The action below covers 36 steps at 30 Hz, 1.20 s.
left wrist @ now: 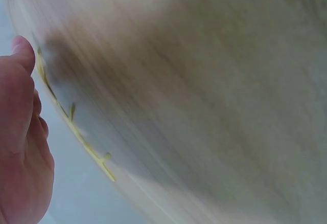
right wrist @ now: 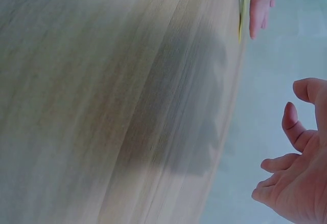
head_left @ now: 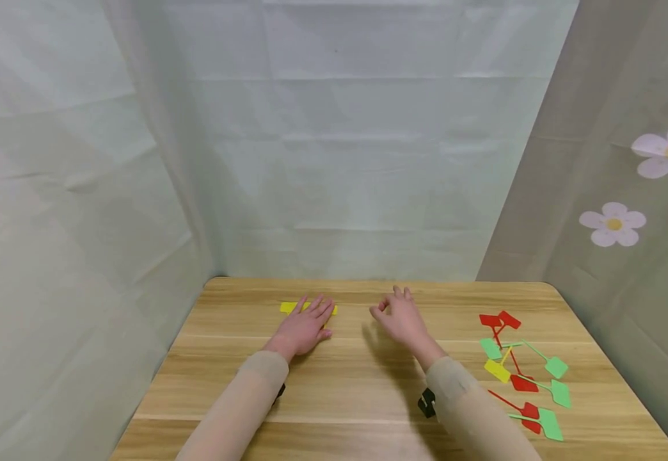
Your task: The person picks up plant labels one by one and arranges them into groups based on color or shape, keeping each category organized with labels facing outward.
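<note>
My left hand (head_left: 302, 330) lies with its fingers spread over a row of yellow plant labels (head_left: 288, 307) at the table's back left, hiding part of them. In the left wrist view the yellow labels (left wrist: 76, 132) form a thin line along the wood, with short stalks sticking off it. To the right, my right hand (head_left: 404, 323) hovers over bare wood, casting a shadow below. Its fingers (right wrist: 294, 127) are loosely bent in the right wrist view, thumb and forefinger apart, with nothing between them.
At the table's right lies a loose group of flat long-stemmed labels: red (head_left: 490, 320), green (head_left: 561, 392) and one yellow (head_left: 496, 371), some overlapping. The wooden table (head_left: 334, 397) is bounded by hanging pale cloth (head_left: 357, 179) at the back and sides.
</note>
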Available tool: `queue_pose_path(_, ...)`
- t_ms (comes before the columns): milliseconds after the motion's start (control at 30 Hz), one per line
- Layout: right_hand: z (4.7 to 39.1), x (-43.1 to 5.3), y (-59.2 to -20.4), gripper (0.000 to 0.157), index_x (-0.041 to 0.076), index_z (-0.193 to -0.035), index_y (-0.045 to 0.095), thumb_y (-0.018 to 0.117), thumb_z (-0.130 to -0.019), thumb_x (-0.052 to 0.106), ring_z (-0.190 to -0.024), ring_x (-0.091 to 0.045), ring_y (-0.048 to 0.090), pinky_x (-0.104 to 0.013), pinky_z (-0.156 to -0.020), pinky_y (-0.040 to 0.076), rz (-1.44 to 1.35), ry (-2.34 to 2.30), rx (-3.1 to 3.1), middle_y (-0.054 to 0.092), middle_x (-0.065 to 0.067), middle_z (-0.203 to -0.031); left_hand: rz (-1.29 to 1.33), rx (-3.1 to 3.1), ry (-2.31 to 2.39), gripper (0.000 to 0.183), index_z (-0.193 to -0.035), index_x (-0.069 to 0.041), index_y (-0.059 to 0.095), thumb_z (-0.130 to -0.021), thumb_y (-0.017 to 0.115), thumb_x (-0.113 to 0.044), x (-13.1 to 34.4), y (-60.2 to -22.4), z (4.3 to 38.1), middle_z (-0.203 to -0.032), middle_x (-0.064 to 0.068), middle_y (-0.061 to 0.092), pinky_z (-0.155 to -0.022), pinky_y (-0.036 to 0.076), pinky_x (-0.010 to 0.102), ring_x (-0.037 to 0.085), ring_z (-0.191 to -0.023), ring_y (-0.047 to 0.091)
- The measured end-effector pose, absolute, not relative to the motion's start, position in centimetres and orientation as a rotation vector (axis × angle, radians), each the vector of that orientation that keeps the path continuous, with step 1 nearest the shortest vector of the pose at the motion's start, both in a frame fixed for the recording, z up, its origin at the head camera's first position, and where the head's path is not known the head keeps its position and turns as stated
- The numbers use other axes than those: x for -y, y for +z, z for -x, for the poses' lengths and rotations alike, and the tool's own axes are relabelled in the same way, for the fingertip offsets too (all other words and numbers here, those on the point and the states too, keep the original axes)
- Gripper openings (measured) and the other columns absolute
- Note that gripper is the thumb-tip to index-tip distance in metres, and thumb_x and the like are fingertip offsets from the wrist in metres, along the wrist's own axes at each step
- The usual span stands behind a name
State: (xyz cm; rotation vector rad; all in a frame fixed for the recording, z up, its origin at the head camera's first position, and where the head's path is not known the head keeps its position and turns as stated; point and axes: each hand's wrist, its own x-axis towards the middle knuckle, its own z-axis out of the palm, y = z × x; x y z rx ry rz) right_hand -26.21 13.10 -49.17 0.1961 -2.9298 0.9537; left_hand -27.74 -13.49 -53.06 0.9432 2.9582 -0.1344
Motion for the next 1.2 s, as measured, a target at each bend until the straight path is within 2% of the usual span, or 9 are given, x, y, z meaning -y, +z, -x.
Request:
queue_pose_path(267, 26.0, -13.0, -49.0, 0.029, 0.018, -0.084, 0.060, 0.061, -0.096, 0.045, -0.147, -0.048, 0.014, -0.059, -0.117, 0.018, -0.212, 0.958, 2.927, 0.029, -0.027, -0.157, -0.934, -2.938, -0.158, 0.067, -0.158, -0.012, 0.028, -0.104, 0.043, -0.049, 13.6, -53.4, 27.6, -0.164, 0.002, 0.025, -0.121, 0.007, 0.053, 0.025, -0.152, 0.015)
queue_pose_path(533, 25.8, -13.5, -49.1, 0.027, 0.018, -0.084, 0.060, 0.062, -0.096, 0.042, -0.147, -0.049, 0.013, -0.062, -0.115, 0.022, -0.229, 0.969, 2.910, 0.029, -0.027, -0.157, -0.936, -2.939, -0.264, 0.068, -0.160, -0.017, 0.024, -0.104, 0.034, -0.055, 13.8, -54.2, 27.8, -0.164, -0.002, 0.022, -0.121, 0.009, 0.051, 0.021, -0.152, 0.013)
queue_pose_path(733, 25.3, -14.8, -48.9, 0.022, 0.018, -0.088, 0.062, 0.064, -0.096, 0.038, -0.146, -0.051, 0.012, -0.065, -0.111, 0.026, -0.246, 0.953, 2.919, 0.028, -0.028, -0.157, -0.913, -2.919, -0.213, 0.068, -0.159, -0.013, 0.027, -0.104, 0.040, -0.051, 13.6, -53.4, 27.4, -0.164, 0.001, 0.024, -0.121, 0.009, 0.052, 0.024, -0.151, 0.016)
queue_pose_path(967, 24.5, -17.8, -48.7, 0.024, 0.013, -0.104, 0.069, 0.062, -0.098, 0.035, -0.147, -0.050, 0.012, -0.064, -0.111, 0.028, -0.331, 0.911, 2.999, 0.029, -0.030, -0.155, -0.934, -2.926, -0.221, 0.066, -0.156, -0.010, 0.033, -0.103, 0.045, -0.047, 13.3, -52.4, 26.7, -0.162, 0.005, 0.030, -0.120, 0.014, 0.053, 0.026, -0.149, 0.024)
queue_pose_path(1200, 23.7, -22.8, -48.8, 0.028, 0.004, -0.122, 0.065, 0.063, -0.099, 0.019, -0.142, -0.056, 0.019, -0.067, -0.109, 0.027, -0.555, 0.747, 3.074, 0.031, -0.034, -0.153, -0.942, -2.910, -0.204, 0.065, -0.156, -0.008, 0.033, -0.104, 0.044, -0.046, 13.3, -51.9, 26.9, -0.162, 0.006, 0.030, -0.120, 0.016, 0.050, 0.026, -0.149, 0.024)
